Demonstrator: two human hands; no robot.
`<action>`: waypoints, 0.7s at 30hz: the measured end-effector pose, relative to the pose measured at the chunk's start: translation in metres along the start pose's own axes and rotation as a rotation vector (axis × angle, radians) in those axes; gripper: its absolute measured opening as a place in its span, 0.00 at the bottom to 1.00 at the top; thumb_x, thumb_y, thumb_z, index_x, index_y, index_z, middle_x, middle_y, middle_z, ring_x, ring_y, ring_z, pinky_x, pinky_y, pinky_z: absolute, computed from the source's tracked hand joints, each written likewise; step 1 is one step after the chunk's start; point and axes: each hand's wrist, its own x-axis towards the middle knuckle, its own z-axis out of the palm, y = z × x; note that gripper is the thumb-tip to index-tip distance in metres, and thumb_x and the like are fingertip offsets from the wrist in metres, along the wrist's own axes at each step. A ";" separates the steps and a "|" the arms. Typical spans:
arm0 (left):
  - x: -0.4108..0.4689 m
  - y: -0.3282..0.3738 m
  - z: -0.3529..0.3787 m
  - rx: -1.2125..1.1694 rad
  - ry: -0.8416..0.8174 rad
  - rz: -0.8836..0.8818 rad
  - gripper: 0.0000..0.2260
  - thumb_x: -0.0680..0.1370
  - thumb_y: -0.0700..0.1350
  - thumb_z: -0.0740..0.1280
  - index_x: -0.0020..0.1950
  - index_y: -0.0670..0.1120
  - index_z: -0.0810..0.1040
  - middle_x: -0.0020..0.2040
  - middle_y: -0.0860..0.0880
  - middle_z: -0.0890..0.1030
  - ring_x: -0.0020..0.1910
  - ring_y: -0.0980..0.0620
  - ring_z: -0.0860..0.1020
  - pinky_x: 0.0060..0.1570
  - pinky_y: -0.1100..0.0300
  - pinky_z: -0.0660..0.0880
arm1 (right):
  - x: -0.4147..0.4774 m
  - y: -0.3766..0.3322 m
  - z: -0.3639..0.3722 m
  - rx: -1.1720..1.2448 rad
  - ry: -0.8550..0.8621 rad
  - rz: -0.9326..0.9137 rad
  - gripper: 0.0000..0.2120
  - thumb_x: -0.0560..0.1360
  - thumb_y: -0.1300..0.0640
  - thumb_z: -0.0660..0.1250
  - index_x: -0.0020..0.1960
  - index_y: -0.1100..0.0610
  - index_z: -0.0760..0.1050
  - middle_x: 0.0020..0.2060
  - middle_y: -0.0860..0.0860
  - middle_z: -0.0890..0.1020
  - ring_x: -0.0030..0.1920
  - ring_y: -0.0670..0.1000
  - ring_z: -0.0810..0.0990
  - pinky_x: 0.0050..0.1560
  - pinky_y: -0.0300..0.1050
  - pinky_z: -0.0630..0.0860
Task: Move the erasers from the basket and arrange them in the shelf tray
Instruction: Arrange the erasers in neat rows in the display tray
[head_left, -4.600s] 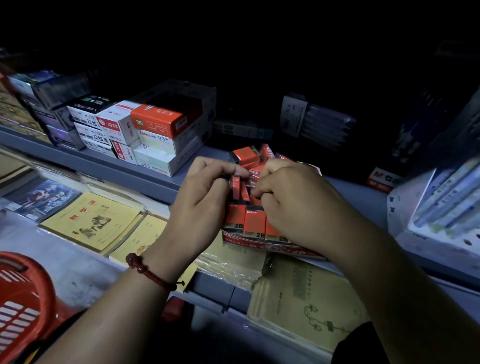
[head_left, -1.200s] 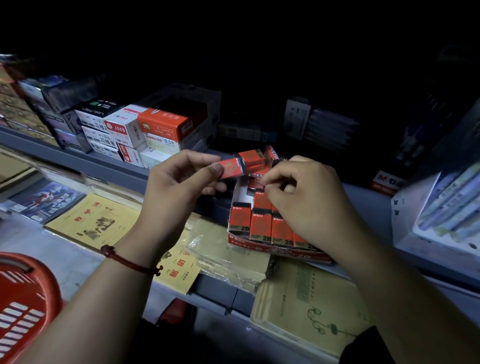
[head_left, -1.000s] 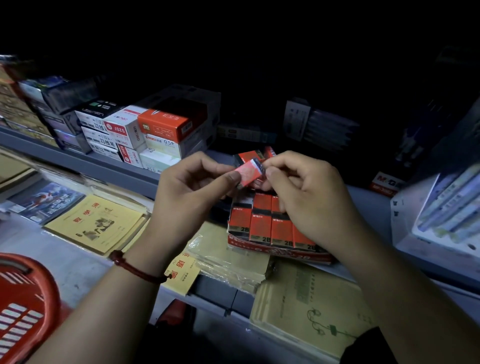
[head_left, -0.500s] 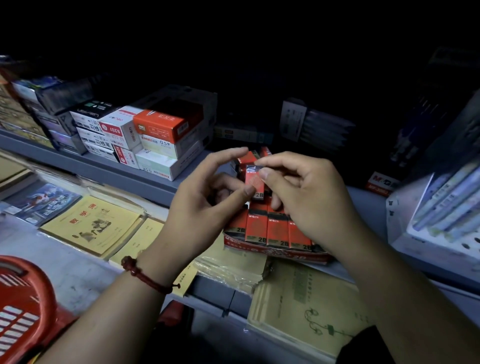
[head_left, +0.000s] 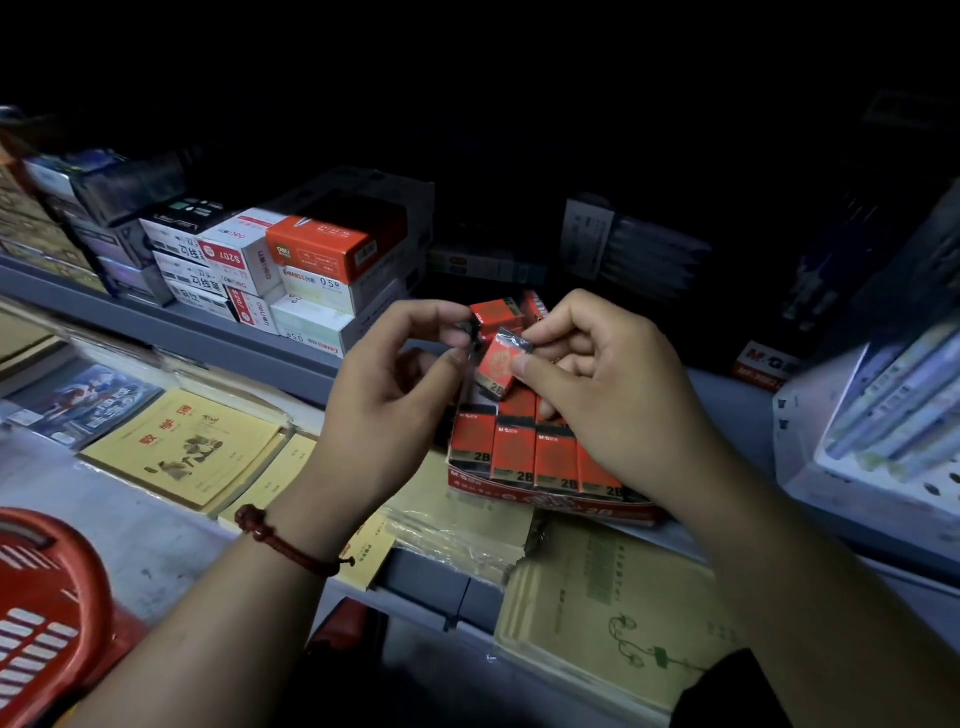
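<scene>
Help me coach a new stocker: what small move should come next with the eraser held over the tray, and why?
Probably lower the eraser that the right hand pinches and stand it upright behind the front row in the tray. It hangs tilted above erasers already standing with their 2B labels outward. What the left hand pinches is unclear.

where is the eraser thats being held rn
Head view, centre: the eraser is pinched in the fingers of the right hand, just above the shelf tray, with the left hand close on its left.
</scene>
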 end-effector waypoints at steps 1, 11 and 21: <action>0.000 0.000 0.000 -0.007 -0.002 -0.010 0.10 0.83 0.36 0.66 0.61 0.47 0.79 0.52 0.49 0.82 0.40 0.41 0.79 0.39 0.53 0.82 | 0.000 0.000 0.001 -0.009 -0.007 -0.006 0.04 0.77 0.59 0.73 0.48 0.53 0.78 0.38 0.49 0.83 0.34 0.53 0.83 0.39 0.56 0.82; -0.001 0.001 -0.001 0.000 -0.033 -0.078 0.06 0.82 0.39 0.67 0.57 0.47 0.82 0.41 0.43 0.83 0.41 0.36 0.83 0.39 0.46 0.84 | 0.002 -0.001 0.003 -0.055 -0.063 -0.020 0.05 0.76 0.61 0.73 0.47 0.53 0.78 0.33 0.47 0.82 0.28 0.45 0.78 0.33 0.46 0.78; 0.000 0.004 -0.004 0.354 -0.061 0.104 0.08 0.77 0.45 0.67 0.51 0.51 0.86 0.49 0.53 0.77 0.46 0.52 0.79 0.45 0.61 0.78 | 0.003 0.000 0.011 -0.387 -0.077 -0.096 0.02 0.75 0.53 0.74 0.47 0.50 0.84 0.42 0.45 0.76 0.37 0.40 0.72 0.40 0.36 0.66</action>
